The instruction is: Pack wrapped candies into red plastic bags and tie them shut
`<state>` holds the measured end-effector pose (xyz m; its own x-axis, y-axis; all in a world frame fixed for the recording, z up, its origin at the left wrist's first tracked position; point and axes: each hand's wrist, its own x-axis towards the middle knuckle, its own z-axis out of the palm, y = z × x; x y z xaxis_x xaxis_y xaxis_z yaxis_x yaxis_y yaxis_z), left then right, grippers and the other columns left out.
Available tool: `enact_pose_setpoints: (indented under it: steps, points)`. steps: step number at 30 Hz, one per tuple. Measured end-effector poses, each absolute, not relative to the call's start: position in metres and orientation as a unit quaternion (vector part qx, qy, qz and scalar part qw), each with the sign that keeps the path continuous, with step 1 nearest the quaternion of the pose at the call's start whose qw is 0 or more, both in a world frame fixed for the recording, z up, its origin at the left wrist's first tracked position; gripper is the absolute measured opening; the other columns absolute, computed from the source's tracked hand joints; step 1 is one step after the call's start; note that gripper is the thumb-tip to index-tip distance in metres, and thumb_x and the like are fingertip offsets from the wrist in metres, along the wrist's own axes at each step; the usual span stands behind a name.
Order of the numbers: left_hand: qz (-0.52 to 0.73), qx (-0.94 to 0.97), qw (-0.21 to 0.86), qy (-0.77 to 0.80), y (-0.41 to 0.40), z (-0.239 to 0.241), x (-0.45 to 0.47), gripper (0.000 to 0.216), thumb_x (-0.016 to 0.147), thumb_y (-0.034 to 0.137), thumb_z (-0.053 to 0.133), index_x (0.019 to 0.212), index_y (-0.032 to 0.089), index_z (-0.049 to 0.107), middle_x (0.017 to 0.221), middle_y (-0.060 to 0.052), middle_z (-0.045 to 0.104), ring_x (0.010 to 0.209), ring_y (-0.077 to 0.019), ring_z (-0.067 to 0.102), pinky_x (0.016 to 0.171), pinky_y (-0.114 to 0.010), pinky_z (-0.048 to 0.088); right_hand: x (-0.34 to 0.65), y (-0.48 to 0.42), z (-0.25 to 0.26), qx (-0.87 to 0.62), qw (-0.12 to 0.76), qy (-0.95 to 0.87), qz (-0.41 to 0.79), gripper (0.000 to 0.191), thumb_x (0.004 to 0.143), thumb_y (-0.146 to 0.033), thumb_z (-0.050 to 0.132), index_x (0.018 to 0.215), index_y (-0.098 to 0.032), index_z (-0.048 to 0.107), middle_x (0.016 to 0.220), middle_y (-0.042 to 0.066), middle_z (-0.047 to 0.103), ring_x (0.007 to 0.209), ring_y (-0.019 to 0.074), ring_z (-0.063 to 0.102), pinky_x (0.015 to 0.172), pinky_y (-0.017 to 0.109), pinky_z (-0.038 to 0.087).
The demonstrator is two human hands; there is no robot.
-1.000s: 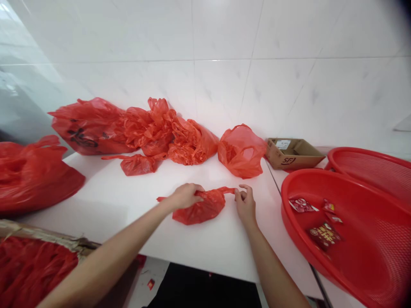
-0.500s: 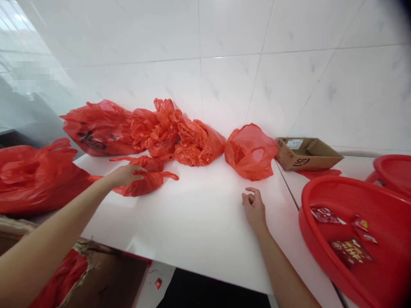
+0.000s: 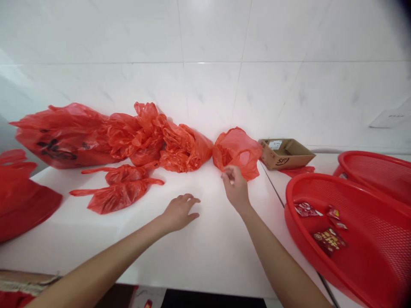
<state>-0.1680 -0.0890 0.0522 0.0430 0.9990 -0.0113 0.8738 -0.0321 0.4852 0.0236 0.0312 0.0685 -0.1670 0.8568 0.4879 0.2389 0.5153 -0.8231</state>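
Note:
My left hand (image 3: 180, 212) hovers over the middle of the white table, fingers and thumb spread, holding nothing. To its left, two small tied red plastic bags (image 3: 120, 196) lie side by side with their handles stretched out. My right hand (image 3: 236, 188) is in front of an open red plastic bag (image 3: 239, 143) by the wall. Its fingers are loosely bent, with a gap to the thumb, and they overlap the bag's lower left edge in the view. Whether they touch the plastic I cannot tell.
Full red bags (image 3: 64, 139) line the wall, and another red bag (image 3: 28, 201) sits far left. A shallow cardboard box (image 3: 284, 159) stands right of the open bag. Red plastic baskets (image 3: 302, 182) fill the right side, the nearer holding several small packets (image 3: 329, 241).
My left hand has let go of the small red bag and moved right to mid-table. My right hand has moved forward to the open bag. The camera has turned right.

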Motion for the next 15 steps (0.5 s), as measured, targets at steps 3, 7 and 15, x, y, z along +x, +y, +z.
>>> enact_pose_setpoints:
  steps: [3,7,15]
  points:
    - [0.238,0.698,0.211,0.641,-0.057,0.046,-0.132,0.041,0.083,0.031,0.059,0.124,0.027,0.061,0.131,-0.010,0.058,0.119,-0.0292,0.055,0.103,-0.046,0.041,0.005,0.087,0.103,-0.416,0.508,-0.719,0.228,0.025,0.093,-0.025,0.039,0.111,-0.020,0.056,0.111,0.009,0.065,0.105,0.0183,0.059,0.092,0.033,0.044]
    - [0.330,0.669,0.247,0.618,-0.040,0.024,-0.085,0.041,0.086,0.026,0.054,0.127,0.026,0.057,0.129,-0.010,0.057,0.117,-0.0251,0.056,0.099,-0.042,0.047,0.006,0.149,0.084,-0.511,0.445,-0.696,0.238,0.022,0.091,-0.023,0.051,0.109,-0.013,0.059,0.107,0.013,0.064,0.097,0.0224,0.061,0.085,0.039,0.048]
    - [0.474,0.539,0.283,0.636,-0.021,0.006,-0.099,0.066,0.090,0.032,0.053,0.149,0.033,0.025,0.148,-0.014,0.029,0.116,-0.0232,0.054,0.088,-0.039,0.053,0.024,0.146,0.008,-0.523,0.363,-0.716,0.286,0.014,0.088,-0.027,0.060,0.091,-0.014,0.064,0.094,0.005,0.064,0.085,0.0160,0.060,0.078,0.034,0.051]
